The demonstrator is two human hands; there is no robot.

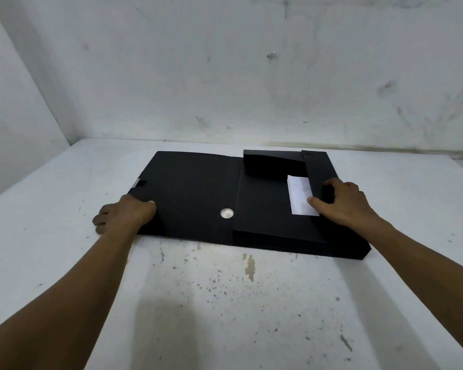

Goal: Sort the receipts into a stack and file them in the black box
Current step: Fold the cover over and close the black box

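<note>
The black box [265,198] lies open on the white table, its lid [187,188] folded flat to the left. A white stack of receipts [301,194] lies inside the right half, partly under the box's side flaps. My right hand [342,201] grips the right side flap [318,172], thumb on the receipts' near edge. My left hand [126,213] holds the lid's left near edge, thumb on top and fingers curled at the edge.
A round silver finger hole [227,213] sits on the box spine. A small tab [139,182] is on the lid's left edge. The stained white table [225,303] meets grey walls behind and at the left.
</note>
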